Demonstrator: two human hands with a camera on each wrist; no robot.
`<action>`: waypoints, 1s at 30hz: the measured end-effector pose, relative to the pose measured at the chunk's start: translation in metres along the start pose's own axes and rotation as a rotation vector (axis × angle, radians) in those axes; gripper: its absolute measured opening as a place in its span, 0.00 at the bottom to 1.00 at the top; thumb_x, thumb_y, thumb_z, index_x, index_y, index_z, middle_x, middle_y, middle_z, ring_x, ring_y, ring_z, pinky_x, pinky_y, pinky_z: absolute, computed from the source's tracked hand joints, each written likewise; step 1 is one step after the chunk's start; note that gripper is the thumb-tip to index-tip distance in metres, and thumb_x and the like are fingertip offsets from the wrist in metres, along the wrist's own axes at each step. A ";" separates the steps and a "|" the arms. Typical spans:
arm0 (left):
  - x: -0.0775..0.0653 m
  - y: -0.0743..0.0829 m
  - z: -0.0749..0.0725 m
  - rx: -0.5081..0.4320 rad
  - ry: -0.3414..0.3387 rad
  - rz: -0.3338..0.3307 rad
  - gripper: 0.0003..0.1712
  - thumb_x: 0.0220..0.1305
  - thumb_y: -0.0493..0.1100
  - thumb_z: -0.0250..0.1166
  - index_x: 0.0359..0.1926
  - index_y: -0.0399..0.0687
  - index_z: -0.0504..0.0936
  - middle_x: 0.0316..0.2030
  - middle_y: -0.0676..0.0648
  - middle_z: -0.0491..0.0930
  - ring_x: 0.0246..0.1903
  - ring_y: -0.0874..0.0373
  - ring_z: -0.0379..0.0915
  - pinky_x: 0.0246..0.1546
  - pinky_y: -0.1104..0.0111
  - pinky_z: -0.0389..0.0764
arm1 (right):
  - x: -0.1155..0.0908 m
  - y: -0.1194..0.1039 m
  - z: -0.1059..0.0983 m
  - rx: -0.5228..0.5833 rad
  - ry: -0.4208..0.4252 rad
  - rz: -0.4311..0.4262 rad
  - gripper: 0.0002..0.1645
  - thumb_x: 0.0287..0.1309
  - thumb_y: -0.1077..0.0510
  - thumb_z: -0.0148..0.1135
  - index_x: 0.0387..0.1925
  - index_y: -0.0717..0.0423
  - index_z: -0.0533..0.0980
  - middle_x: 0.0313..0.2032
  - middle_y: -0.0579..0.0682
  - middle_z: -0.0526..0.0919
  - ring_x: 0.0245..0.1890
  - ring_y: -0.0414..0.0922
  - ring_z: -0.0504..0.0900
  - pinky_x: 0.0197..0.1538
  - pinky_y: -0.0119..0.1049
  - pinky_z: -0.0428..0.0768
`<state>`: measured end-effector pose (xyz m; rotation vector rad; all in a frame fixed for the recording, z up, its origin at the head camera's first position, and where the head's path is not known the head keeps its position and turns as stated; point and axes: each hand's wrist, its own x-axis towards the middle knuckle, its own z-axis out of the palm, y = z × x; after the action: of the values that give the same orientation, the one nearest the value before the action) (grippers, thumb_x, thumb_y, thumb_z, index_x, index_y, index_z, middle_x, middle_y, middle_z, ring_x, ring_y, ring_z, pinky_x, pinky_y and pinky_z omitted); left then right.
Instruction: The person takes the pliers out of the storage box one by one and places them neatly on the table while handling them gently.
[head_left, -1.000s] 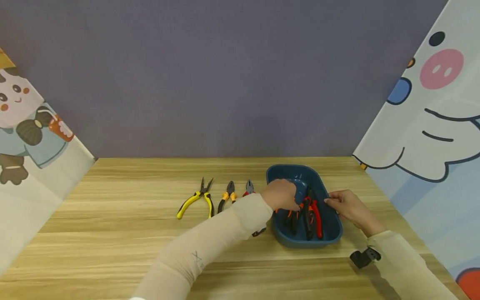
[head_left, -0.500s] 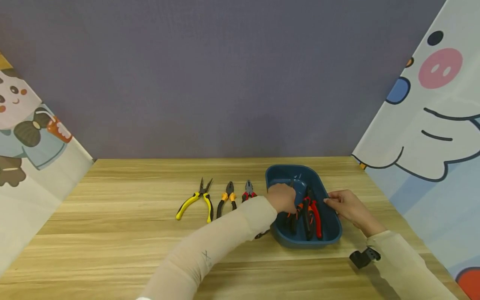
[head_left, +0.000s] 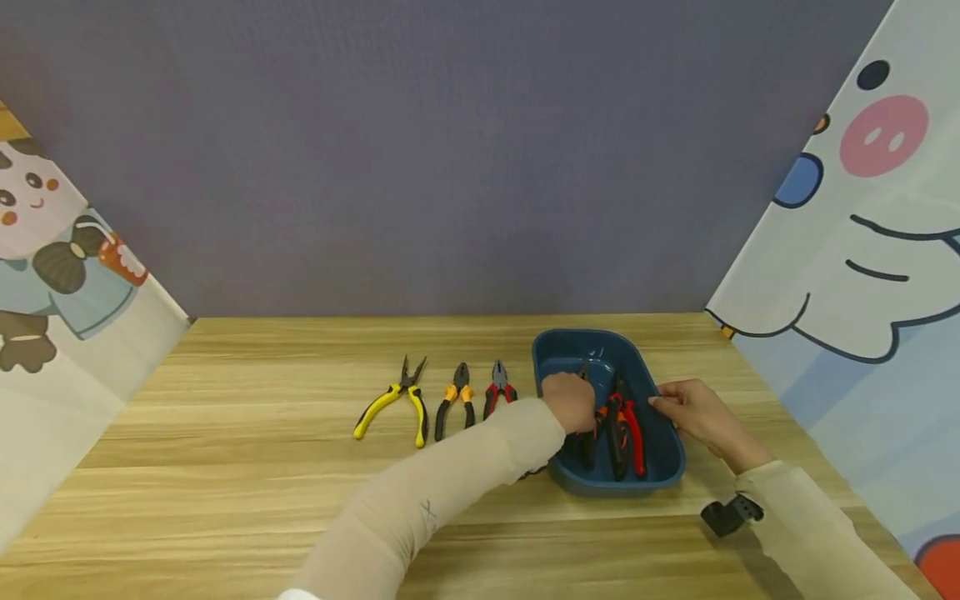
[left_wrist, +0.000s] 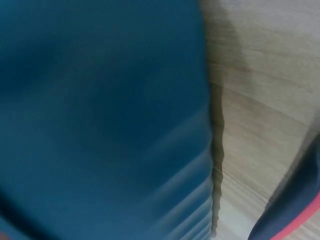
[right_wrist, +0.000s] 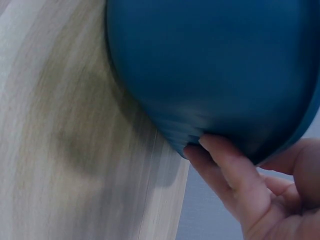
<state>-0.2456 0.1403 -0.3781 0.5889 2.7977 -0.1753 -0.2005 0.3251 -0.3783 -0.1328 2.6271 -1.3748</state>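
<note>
My left hand (head_left: 568, 402) reaches down into a blue plastic bin (head_left: 660, 442); its fingers are hidden behind the back of the hand. Beside it in the bin lie pliers with orange-and-black handles (head_left: 588, 446) and pliers with red-and-black handles (head_left: 636, 442). With thumb and fingers, my right hand (head_left: 701, 419) pinches the bin's right rim. Those fingers (right_wrist: 235, 165) press the outer wall in the right wrist view. The left wrist view is filled mostly by the bin's ribbed outer wall (left_wrist: 115, 125).
Left of the bin, a row lies on the wooden table (head_left: 225, 467): yellow long-nose pliers (head_left: 405, 400), orange-and-black pliers (head_left: 459, 396) and red-and-black pliers (head_left: 499, 390), partly behind the left sleeve (head_left: 442, 492). A grey panel (head_left: 450, 167) rises behind.
My left hand has shifted slightly right and nearer within the bin, uncovering more of the red-and-black pliers on the table. My right hand stays on the rim.
</note>
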 end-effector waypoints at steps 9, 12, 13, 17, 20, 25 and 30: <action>0.001 0.004 0.005 0.056 0.034 -0.037 0.23 0.55 0.70 0.59 0.28 0.59 0.85 0.34 0.57 0.82 0.32 0.64 0.76 0.30 0.71 0.76 | 0.000 -0.001 -0.001 0.015 -0.019 -0.001 0.21 0.67 0.63 0.48 0.51 0.82 0.68 0.28 0.56 0.84 0.19 0.36 0.77 0.25 0.37 0.80; 0.002 0.004 0.008 0.060 0.044 -0.042 0.24 0.55 0.70 0.60 0.26 0.58 0.84 0.31 0.56 0.82 0.30 0.64 0.76 0.27 0.72 0.76 | 0.000 -0.001 -0.001 0.016 -0.020 0.008 0.21 0.67 0.63 0.48 0.50 0.82 0.69 0.29 0.57 0.84 0.21 0.37 0.79 0.26 0.37 0.81; 0.002 0.004 0.008 0.059 0.042 -0.045 0.25 0.54 0.70 0.59 0.25 0.58 0.84 0.31 0.56 0.81 0.29 0.64 0.76 0.26 0.72 0.75 | 0.000 -0.001 -0.001 0.013 -0.019 0.009 0.21 0.67 0.63 0.48 0.50 0.82 0.69 0.29 0.57 0.84 0.21 0.37 0.79 0.27 0.37 0.81; 0.002 0.005 0.008 0.053 0.041 -0.048 0.26 0.54 0.72 0.59 0.24 0.57 0.83 0.29 0.56 0.81 0.27 0.64 0.75 0.24 0.72 0.75 | 0.000 -0.002 -0.001 0.014 -0.021 0.005 0.21 0.67 0.63 0.48 0.51 0.82 0.68 0.30 0.59 0.84 0.23 0.39 0.81 0.27 0.38 0.81; 0.001 0.003 0.007 0.036 0.048 -0.041 0.27 0.53 0.72 0.59 0.20 0.56 0.82 0.25 0.55 0.79 0.25 0.64 0.74 0.21 0.72 0.75 | -0.001 -0.002 -0.001 0.029 -0.027 -0.001 0.22 0.67 0.64 0.48 0.51 0.83 0.68 0.31 0.61 0.84 0.23 0.40 0.81 0.27 0.38 0.81; 0.001 0.001 0.005 -0.003 0.070 -0.035 0.26 0.52 0.71 0.61 0.16 0.57 0.79 0.20 0.55 0.78 0.23 0.64 0.74 0.19 0.72 0.74 | -0.002 -0.003 -0.001 0.049 -0.033 -0.004 0.22 0.67 0.64 0.47 0.51 0.83 0.67 0.31 0.61 0.84 0.24 0.41 0.83 0.27 0.38 0.81; 0.003 0.002 0.005 -0.020 0.072 -0.047 0.25 0.51 0.70 0.63 0.20 0.56 0.82 0.26 0.54 0.81 0.27 0.63 0.76 0.20 0.72 0.75 | -0.002 -0.002 -0.001 0.045 -0.028 0.009 0.22 0.67 0.63 0.47 0.51 0.82 0.68 0.30 0.60 0.84 0.24 0.41 0.82 0.28 0.38 0.81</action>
<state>-0.2457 0.1426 -0.3840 0.5362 2.8813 -0.1383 -0.1989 0.3247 -0.3760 -0.1337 2.5688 -1.4177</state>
